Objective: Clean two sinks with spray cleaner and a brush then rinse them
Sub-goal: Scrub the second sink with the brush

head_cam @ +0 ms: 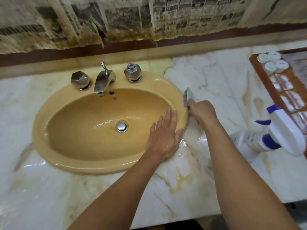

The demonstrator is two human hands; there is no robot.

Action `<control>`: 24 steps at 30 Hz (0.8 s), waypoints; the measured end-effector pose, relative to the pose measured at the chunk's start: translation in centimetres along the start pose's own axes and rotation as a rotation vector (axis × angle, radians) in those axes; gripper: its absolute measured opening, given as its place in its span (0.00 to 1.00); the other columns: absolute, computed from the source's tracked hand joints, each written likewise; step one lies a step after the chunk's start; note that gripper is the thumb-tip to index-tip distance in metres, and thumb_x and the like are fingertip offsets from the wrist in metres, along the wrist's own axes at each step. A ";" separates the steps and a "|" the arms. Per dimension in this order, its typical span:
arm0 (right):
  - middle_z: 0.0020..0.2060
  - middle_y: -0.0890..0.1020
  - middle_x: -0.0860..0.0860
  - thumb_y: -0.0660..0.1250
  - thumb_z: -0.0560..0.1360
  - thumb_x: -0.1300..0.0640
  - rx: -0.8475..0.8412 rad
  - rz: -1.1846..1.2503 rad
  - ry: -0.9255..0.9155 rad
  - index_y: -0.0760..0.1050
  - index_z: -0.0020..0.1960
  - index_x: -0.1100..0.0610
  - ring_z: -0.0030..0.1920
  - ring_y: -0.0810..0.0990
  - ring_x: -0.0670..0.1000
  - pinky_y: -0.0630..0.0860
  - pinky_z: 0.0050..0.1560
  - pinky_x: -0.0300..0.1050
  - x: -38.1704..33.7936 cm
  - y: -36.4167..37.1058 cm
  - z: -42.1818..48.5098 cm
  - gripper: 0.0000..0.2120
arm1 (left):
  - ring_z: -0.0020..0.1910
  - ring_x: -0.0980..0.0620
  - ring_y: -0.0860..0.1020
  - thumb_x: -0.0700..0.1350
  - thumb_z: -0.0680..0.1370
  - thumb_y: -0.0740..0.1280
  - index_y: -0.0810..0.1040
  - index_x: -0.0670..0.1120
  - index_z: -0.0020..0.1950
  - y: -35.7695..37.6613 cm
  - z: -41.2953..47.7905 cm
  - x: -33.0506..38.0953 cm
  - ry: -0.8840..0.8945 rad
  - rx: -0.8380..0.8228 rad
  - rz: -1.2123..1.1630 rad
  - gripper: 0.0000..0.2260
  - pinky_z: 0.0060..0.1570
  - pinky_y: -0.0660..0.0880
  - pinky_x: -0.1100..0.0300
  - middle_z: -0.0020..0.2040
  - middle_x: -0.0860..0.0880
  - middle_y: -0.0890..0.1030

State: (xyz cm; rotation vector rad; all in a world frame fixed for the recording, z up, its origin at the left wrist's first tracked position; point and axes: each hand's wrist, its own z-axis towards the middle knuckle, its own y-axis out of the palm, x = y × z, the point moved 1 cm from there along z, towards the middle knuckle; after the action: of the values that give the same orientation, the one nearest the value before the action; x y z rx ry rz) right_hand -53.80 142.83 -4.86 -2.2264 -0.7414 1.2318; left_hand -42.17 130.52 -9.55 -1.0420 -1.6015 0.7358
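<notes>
behind the sink (39,128), newspaper print (116,19) was seen on the wall, too blurred to be read; so was the label on the spray bottle (280,133), right of the sink. the wet mustard-yellow sink's right rim was pressed by the flat, straight-fingered left hand (164,135); beside it a green brush (188,96) was gripped in the curled right hand (201,112).

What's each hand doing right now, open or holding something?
Left hand: open, flat on the sink rim.
Right hand: closed on the brush.
</notes>
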 end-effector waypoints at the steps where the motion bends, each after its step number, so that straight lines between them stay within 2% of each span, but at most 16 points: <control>1: 0.39 0.85 0.59 0.58 0.75 0.43 -0.005 -0.024 -0.030 0.82 0.46 0.64 0.33 0.78 0.59 0.79 0.44 0.49 -0.9 0.1 1.4 0.26 | 0.82 0.45 0.45 0.61 0.85 0.42 0.36 0.55 0.82 0.0 0.2 0.0 -0.012 0.002 -0.004 0.28 0.78 0.49 0.43 0.82 0.52 0.36; 2: 0.44 0.85 0.59 0.57 0.74 0.42 -0.011 -0.056 -0.052 0.82 0.48 0.64 0.39 0.80 0.59 0.78 0.46 0.49 -1.7 0.3 2.8 0.27 | 0.82 0.46 0.44 0.61 0.85 0.42 0.36 0.55 0.82 0.0 0.5 0.1 -0.024 0.005 -0.013 0.28 0.79 0.48 0.42 0.82 0.53 0.35; 4: 0.46 0.84 0.56 0.58 0.75 0.41 -0.013 -0.156 -0.074 0.80 0.50 0.63 0.46 0.80 0.59 0.73 0.42 0.46 -2.8 0.4 4.2 0.25 | 0.82 0.46 0.42 0.61 0.85 0.43 0.36 0.57 0.82 -0.1 0.9 0.2 -0.044 0.017 -0.037 0.28 0.79 0.44 0.42 0.82 0.54 0.35; 6: 0.44 0.81 0.54 0.60 0.77 0.41 0.015 -0.226 -0.101 0.76 0.48 0.61 0.45 0.77 0.58 0.68 0.40 0.45 -3.3 -0.1 3.9 0.22 | 0.82 0.46 0.40 0.60 0.85 0.44 0.37 0.58 0.82 -0.5 1.1 0.2 -0.047 0.018 -0.048 0.28 0.79 0.41 0.42 0.82 0.55 0.34; 8: 0.44 0.78 0.55 0.60 0.78 0.41 0.016 -0.259 -0.117 0.73 0.48 0.59 0.45 0.75 0.57 0.71 0.44 0.45 -3.0 -0.5 2.3 0.20 | 0.82 0.45 0.39 0.61 0.85 0.44 0.38 0.56 0.82 -1.3 1.4 -0.5 -0.037 0.006 -0.027 0.29 0.78 0.39 0.41 0.81 0.55 0.33; 11: 0.51 0.81 0.61 0.54 0.82 0.47 -0.050 -0.266 -0.138 0.75 0.54 0.62 0.52 0.80 0.63 0.76 0.53 0.49 -2.1 -0.5 -0.9 0.20 | 0.82 0.43 0.41 0.63 0.83 0.41 0.41 0.50 0.83 -4.3 2.5 -3.1 -0.006 0.060 0.152 0.32 0.78 0.39 0.40 0.82 0.53 0.36; 13: 0.55 0.80 0.62 0.56 0.83 0.51 -0.040 -0.270 -0.196 0.74 0.60 0.63 0.57 0.78 0.63 0.71 0.50 0.48 -1.3 -0.3 -3.2 0.18 | 0.82 0.42 0.43 0.63 0.82 0.42 0.45 0.49 0.83 -7.6 3.4 -5.2 0.010 0.134 0.345 0.33 0.78 0.39 0.39 0.83 0.50 0.40; 15: 0.54 0.82 0.59 0.60 0.82 0.50 0.034 -0.235 -0.258 0.73 0.62 0.60 0.55 0.79 0.61 0.69 0.46 0.47 -0.3 -0.1 -5.2 0.16 | 0.82 0.43 0.42 0.61 0.84 0.48 0.46 0.49 0.83 -11.1 4.4 -7.4 0.003 0.180 0.529 0.31 0.78 0.40 0.39 0.83 0.49 0.43; 17: 0.49 0.83 0.55 0.62 0.81 0.48 0.103 -0.220 -0.279 0.74 0.59 0.54 0.48 0.78 0.59 0.68 0.43 0.47 0.2 0.1 -6.4 0.13 | 0.82 0.43 0.43 0.60 0.84 0.50 0.48 0.49 0.83 -14.4 5.2 -9.6 -0.019 0.210 0.658 0.31 0.79 0.42 0.39 0.83 0.48 0.46; 20: 0.46 0.82 0.54 0.61 0.81 0.48 0.119 -0.268 -0.254 0.77 0.53 0.52 0.43 0.73 0.57 0.67 0.41 0.47 -0.6 0.1 -5.8 0.10 | 0.82 0.43 0.44 0.60 0.84 0.50 0.47 0.48 0.83 -17.5 6.1 -12.9 0.006 0.175 0.695 0.31 0.79 0.43 0.41 0.83 0.47 0.47; 24: 0.48 0.82 0.56 0.62 0.80 0.50 0.108 -0.241 -0.306 0.78 0.51 0.53 0.47 0.77 0.58 0.72 0.43 0.48 -5.5 1.6 -1.3 0.09 | 0.82 0.45 0.42 0.59 0.85 0.50 0.45 0.46 0.83 -18.9 7.0 -15.1 0.123 0.079 0.661 0.32 0.80 0.41 0.46 0.83 0.46 0.45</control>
State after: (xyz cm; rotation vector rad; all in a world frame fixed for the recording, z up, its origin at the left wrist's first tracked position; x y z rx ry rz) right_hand -54.79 137.82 -1.92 -1.8207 -1.0011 1.4658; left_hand -52.66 108.98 -1.59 -1.5465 -1.1037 1.1326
